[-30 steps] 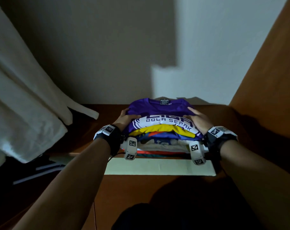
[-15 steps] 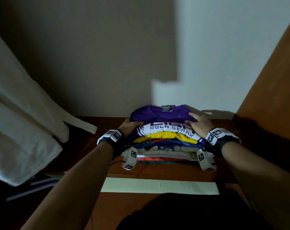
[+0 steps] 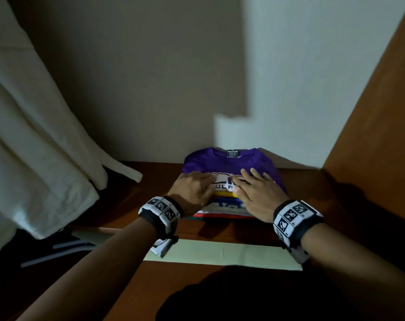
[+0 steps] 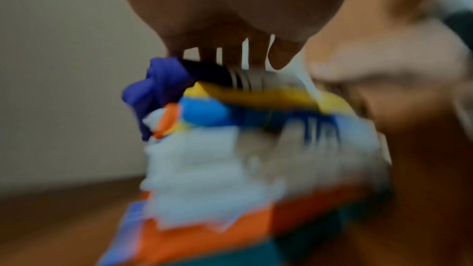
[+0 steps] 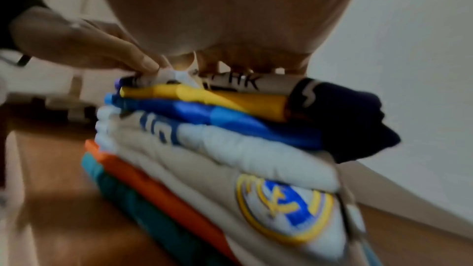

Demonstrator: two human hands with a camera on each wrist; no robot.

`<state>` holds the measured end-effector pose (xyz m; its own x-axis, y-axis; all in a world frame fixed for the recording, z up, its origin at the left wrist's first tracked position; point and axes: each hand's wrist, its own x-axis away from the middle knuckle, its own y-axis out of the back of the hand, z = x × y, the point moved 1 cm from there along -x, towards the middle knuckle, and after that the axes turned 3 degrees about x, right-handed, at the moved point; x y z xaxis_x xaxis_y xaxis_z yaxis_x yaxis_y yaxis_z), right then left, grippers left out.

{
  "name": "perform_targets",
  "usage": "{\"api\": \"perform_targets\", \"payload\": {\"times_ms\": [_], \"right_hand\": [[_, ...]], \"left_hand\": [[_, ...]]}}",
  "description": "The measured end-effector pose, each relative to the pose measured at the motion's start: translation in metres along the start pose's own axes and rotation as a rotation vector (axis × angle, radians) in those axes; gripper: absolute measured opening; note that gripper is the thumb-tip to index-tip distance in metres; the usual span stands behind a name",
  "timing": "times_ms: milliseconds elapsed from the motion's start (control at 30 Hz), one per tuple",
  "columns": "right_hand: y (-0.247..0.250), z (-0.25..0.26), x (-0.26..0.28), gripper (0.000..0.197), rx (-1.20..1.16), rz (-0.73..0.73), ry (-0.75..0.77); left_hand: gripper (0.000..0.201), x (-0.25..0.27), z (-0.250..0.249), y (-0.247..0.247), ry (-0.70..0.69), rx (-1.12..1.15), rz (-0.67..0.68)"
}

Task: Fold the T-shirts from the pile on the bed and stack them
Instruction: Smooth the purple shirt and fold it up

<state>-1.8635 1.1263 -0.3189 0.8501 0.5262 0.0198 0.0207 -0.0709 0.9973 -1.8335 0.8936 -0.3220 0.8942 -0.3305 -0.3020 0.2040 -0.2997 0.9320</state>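
A stack of folded T-shirts (image 3: 222, 208) stands on a brown wooden surface (image 3: 150, 181) against the wall. A purple shirt (image 3: 229, 161) with white lettering lies on top; yellow, blue, white, orange and teal layers show below it. My left hand (image 3: 194, 188) lies flat on the top shirt's near left part, and my right hand (image 3: 257, 191) lies flat on its near right part, fingers straight. The right wrist view shows the stack's side (image 5: 230, 149) with a football crest (image 5: 284, 207) and my left hand (image 5: 89, 48) touching the top edge. The left wrist view is blurred.
A pale flat strip (image 3: 222, 253) lies on the wood just in front of the stack. White cloth (image 3: 35, 135) hangs at the left, over dark floor. A brown wooden panel (image 3: 377, 112) rises at the right. The wall stands directly behind the stack.
The stack has moved away from the pale strip toward the wall. Both hands have left the stack's sides and now lie flat on its top, closer together.
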Motion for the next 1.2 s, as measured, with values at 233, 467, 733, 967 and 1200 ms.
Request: {"api": "perform_targets", "payload": {"times_ms": [233,467,733,967,1200], "right_hand": [[0.041,-0.043,-0.044,0.03,-0.379,-0.173,-0.309],[0.022,-0.079,-0.067,0.027,-0.316,0.108,-0.579],[0.011,-0.081,-0.052,0.041,-0.424,-0.089,-0.647],[0.006,-0.037,-0.027,0.052,-0.229,0.172,-0.341],[0.02,0.003,-0.065,0.057,-0.032,-0.027,-0.197]], "left_hand": [[0.045,-0.066,0.045,0.027,0.7,0.102,0.189],[0.046,-0.081,0.073,0.005,0.884,0.248,0.275],[0.053,-0.048,0.065,0.011,0.978,0.293,0.137],[0.022,-0.03,0.052,0.012,0.958,0.281,0.159],[0.049,-0.091,-0.004,0.006,0.485,-0.074,0.216]]}}
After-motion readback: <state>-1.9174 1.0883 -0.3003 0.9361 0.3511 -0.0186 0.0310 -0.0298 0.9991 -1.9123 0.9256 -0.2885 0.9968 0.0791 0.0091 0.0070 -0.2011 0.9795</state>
